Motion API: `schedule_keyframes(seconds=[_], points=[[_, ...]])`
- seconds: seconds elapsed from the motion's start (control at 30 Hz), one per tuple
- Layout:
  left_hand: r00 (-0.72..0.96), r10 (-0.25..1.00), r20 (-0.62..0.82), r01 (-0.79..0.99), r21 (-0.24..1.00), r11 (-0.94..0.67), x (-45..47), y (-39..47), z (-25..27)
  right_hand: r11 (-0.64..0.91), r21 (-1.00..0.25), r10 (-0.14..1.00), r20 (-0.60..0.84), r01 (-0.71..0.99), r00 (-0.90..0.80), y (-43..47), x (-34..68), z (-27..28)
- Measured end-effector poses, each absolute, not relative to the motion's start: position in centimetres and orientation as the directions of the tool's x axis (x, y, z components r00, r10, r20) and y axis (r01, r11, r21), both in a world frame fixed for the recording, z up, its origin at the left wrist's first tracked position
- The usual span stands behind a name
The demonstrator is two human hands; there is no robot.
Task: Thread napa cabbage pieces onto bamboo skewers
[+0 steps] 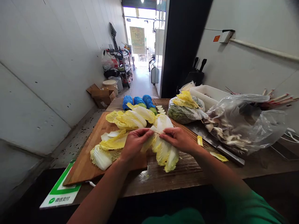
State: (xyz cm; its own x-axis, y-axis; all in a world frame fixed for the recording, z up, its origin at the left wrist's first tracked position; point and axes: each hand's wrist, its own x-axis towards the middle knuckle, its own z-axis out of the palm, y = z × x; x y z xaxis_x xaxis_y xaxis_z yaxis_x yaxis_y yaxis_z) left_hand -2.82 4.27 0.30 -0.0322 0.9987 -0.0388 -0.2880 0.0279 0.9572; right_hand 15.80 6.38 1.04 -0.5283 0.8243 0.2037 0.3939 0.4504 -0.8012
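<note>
My left hand (136,141) is closed, with thumb and fingers pinching the pale end of a napa cabbage leaf (153,128). Facing it, my right hand (178,139) pinches a thin bamboo skewer (158,133), whose tip is at the leaf; whether it has pierced through is hard to see. Below and behind both hands lie several cabbage leaves (167,154), white-ribbed with yellow frilly edges. More yellow leaves (127,119) rest on the wooden cutting board (92,137), along with a cut cabbage piece (101,158) at its near left.
Blue-netted green vegetables (139,101) and white slices (160,109) sit at the back. To the right are bamboo skewers (190,132), a knife (230,155), bagged greens (185,109), a plastic bag of mushrooms (252,124) and a white tub (207,93). A green-white sign (62,189) lies under the board's corner.
</note>
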Motion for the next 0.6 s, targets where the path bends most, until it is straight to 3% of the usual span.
schedule_keyframes(seconds=[0.17, 0.3, 0.4, 0.6], points=[[-0.011, 0.983, -0.185, -0.526, 0.837, 0.152, -3.8, 4.8, 1.0, 0.111, -0.991, 0.873, 0.06, 0.077, -0.483, 5.8, 16.4, 1.0], [0.057, 0.973, -0.225, -0.496, 0.839, 0.223, -3.4, 4.4, 1.2, -0.163, -0.953, 0.897, -0.036, -0.255, -0.44, 4.6, 15.2, 0.8], [0.147, 0.964, -0.22, -0.423, 0.868, 0.262, -3.4, 4.2, 1.0, -0.267, -0.937, 0.858, -0.126, -0.223, -0.498, 4.2, 14.8, 0.6], [0.274, 0.926, -0.258, -0.372, 0.86, 0.35, -3.9, 4.3, 0.9, -0.171, -0.981, 0.844, -0.095, -0.097, -0.527, 5.0, 15.5, 0.5]])
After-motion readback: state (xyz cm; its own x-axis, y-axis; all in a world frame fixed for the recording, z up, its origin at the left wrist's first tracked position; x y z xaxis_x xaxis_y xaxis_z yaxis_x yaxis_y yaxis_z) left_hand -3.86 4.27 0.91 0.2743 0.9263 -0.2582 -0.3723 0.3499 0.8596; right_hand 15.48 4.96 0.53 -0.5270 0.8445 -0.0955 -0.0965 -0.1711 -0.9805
